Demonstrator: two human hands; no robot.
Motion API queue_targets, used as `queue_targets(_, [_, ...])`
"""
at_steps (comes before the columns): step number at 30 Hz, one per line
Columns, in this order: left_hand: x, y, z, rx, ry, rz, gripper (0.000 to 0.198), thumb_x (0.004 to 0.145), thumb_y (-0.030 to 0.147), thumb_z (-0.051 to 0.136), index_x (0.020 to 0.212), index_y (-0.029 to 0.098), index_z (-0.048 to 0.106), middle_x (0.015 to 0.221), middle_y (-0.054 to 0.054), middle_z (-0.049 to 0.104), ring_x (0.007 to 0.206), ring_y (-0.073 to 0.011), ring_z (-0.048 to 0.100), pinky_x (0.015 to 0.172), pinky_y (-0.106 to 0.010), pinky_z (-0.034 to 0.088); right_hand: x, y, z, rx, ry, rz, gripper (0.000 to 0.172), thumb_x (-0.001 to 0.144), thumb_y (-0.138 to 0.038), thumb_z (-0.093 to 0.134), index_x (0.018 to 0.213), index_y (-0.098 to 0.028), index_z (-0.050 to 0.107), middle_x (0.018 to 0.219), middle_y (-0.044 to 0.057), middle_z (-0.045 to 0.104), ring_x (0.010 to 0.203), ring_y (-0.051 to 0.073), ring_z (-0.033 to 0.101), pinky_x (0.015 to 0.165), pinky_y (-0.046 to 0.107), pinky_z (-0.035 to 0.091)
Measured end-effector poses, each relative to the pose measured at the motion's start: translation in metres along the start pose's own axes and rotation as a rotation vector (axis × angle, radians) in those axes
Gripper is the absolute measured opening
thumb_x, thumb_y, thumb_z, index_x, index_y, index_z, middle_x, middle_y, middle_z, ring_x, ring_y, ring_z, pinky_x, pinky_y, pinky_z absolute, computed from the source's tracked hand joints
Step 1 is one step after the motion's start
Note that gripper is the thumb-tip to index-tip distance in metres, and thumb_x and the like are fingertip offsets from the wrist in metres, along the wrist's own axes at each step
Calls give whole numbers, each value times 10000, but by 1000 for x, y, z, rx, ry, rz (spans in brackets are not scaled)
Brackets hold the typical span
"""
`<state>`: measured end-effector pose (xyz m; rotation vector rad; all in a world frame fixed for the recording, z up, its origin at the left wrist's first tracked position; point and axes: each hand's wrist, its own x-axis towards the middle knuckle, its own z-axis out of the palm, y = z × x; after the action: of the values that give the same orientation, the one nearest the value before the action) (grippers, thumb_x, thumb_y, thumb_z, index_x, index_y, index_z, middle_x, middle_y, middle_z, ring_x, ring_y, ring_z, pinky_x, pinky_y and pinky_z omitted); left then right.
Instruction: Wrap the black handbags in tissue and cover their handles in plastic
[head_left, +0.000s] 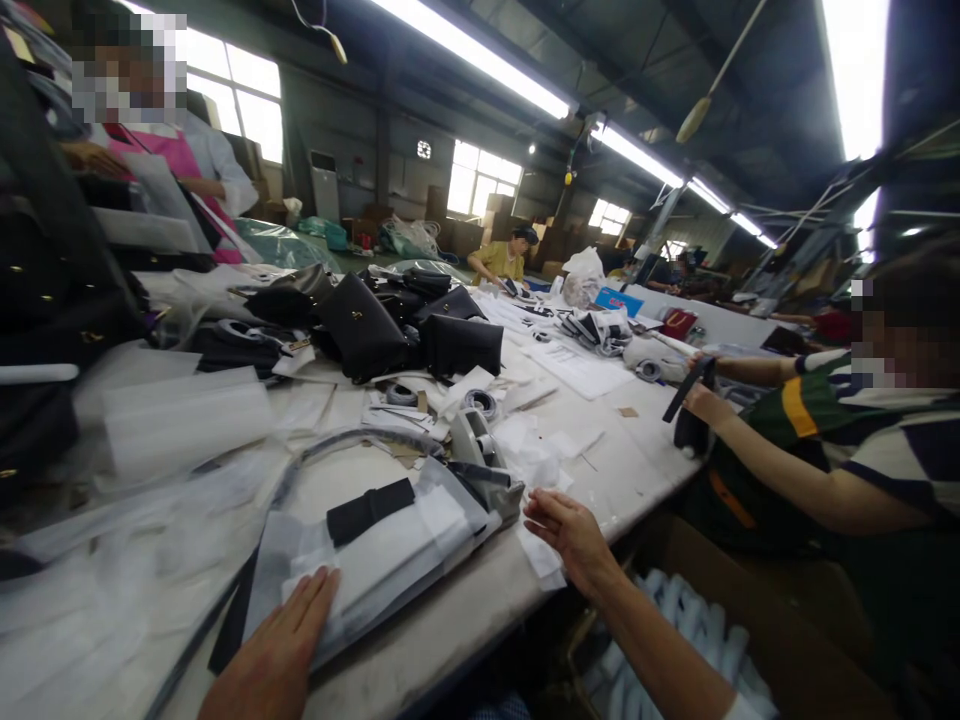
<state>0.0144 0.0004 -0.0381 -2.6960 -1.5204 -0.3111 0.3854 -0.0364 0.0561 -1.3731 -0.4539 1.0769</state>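
My left hand (281,640) lies flat, fingers together and stretched out, on a clear plastic sleeve (397,555) holding white paper and a black strap piece (369,509). My right hand (568,532) rests at the sleeve's right end near the table's front edge, fingers loosely curled and touching small white paper pieces (541,560). A long dark strap (315,450) arcs over the table beside the sleeve.
Black handbags (390,325) are piled mid-table among tape rolls (480,402) and papers. Foam sheets (184,420) lie at left. A person in a striped shirt (847,450) at right handles a black piece; others work at the back and far left. A carton (675,620) sits below the table.
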Motion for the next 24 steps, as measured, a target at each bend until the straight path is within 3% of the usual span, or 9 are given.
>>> queue_targets(9, [1, 2, -6, 5, -26, 2, 558, 867, 41, 279, 1320, 130, 592, 1405, -77, 554, 1281, -209, 542, 1059, -329, 435, 15, -11, -9, 54, 50, -27, 304, 576, -344, 895, 745, -147, 736, 726, 35, 701, 729, 158, 659, 702, 287, 556])
queue_targets(13, [3, 4, -10, 5, -44, -24, 542, 861, 65, 308, 1313, 132, 599, 1391, -64, 570, 1283, -199, 540, 1067, -309, 423, 18, -9, -12, 104, 45, 2, 275, 576, -346, 887, 708, -165, 728, 707, 26, 698, 720, 160, 661, 769, 332, 553])
queue_targets(18, [3, 5, -14, -21, -31, -5, 562, 865, 48, 265, 1319, 107, 590, 1413, -96, 543, 1283, -220, 541, 1055, -347, 442, 35, -35, 9, 161, -31, -95, 242, 586, -329, 874, 725, -197, 725, 780, 6, 715, 882, 172, 675, 894, 319, 494])
queue_targets(24, [4, 3, -9, 38, -99, -4, 568, 838, 45, 320, 1335, 135, 579, 1411, -68, 550, 1301, -196, 521, 1076, -306, 410, 34, -44, 29, 103, -163, -141, 230, 611, -339, 861, 736, -201, 725, 859, 35, 723, 1030, 237, 649, 836, 329, 471])
